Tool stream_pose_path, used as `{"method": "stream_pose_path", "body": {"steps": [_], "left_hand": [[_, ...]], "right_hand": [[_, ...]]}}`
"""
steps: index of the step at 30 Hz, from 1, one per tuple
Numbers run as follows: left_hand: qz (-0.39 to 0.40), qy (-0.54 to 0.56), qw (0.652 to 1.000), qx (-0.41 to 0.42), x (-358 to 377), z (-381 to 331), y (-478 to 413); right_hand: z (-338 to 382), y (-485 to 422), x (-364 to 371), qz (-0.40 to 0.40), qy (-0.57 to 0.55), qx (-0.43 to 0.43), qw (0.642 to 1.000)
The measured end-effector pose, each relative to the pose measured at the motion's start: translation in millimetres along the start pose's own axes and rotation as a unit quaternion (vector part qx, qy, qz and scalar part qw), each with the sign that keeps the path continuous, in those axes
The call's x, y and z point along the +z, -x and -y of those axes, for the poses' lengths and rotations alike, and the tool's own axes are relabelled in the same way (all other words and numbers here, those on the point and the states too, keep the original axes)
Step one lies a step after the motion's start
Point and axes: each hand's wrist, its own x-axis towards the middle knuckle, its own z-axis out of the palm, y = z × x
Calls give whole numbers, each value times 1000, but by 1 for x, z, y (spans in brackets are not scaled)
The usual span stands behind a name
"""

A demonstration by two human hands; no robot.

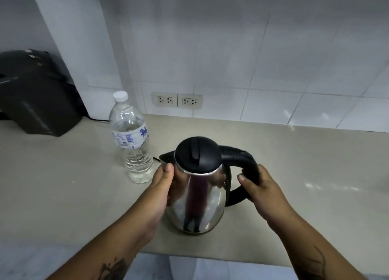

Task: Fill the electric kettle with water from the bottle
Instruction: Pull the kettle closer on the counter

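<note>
A shiny steel electric kettle [200, 199] with a black lid [197, 153], lid down, stands on the beige counter [63, 185] in the middle of the view. My left hand [162, 187] wraps the kettle's left side below the spout. My right hand [261, 191] grips its black handle [242, 159]. Just left of the kettle stands a clear plastic water bottle [132, 138] with a white cap on, holding water up to about its label.
A black appliance [35, 92] sits at the counter's back left, with a dark cord [99, 119] running along the wall. Two double wall sockets [177, 100] are set in the white tiles behind the kettle. The counter's front edge [210, 256] runs near my forearms.
</note>
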Motion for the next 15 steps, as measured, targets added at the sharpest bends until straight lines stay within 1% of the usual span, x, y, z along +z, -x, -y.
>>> {"method": "stream_pose_path", "body": {"steps": [3,7,12,15], "left_hand": [[4,3,1000,-18,-12,25,10],[9,2,1000,-5,-20,44,10],[0,11,1000,6,-17,50,1],[-11,-5,1000,8,-14,48,-4]], "right_hand": [[-15,16,14,16,3,9,1000],[-23,19,23,23,5,3,1000],[-27,10,25,30,8,10,999],[-31,6,24,19,10,14,1000]]}}
